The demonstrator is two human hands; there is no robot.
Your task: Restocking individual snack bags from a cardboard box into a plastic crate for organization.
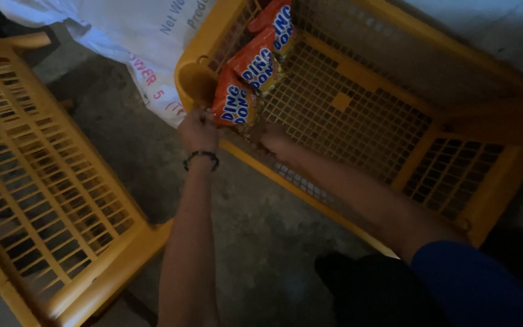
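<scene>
A strip of three joined orange snack packets [255, 63] hangs along the inner wall of a yellow plastic mesh crate [358, 79]. My left hand [198, 130], a dark bracelet on its wrist, grips the lower left edge of the bottom packet [234, 104] at the crate's near corner. My right hand [272, 138] reaches inside the crate and holds the same packet's lower right side. The fingers of both hands are partly hidden in the dim light.
A second yellow mesh crate [43, 200] lies to the left on the grey concrete floor [152, 151]. A white woven sack [134, 36] with red and blue print rests behind, between the crates. My blue sleeve [479, 284] shows at lower right.
</scene>
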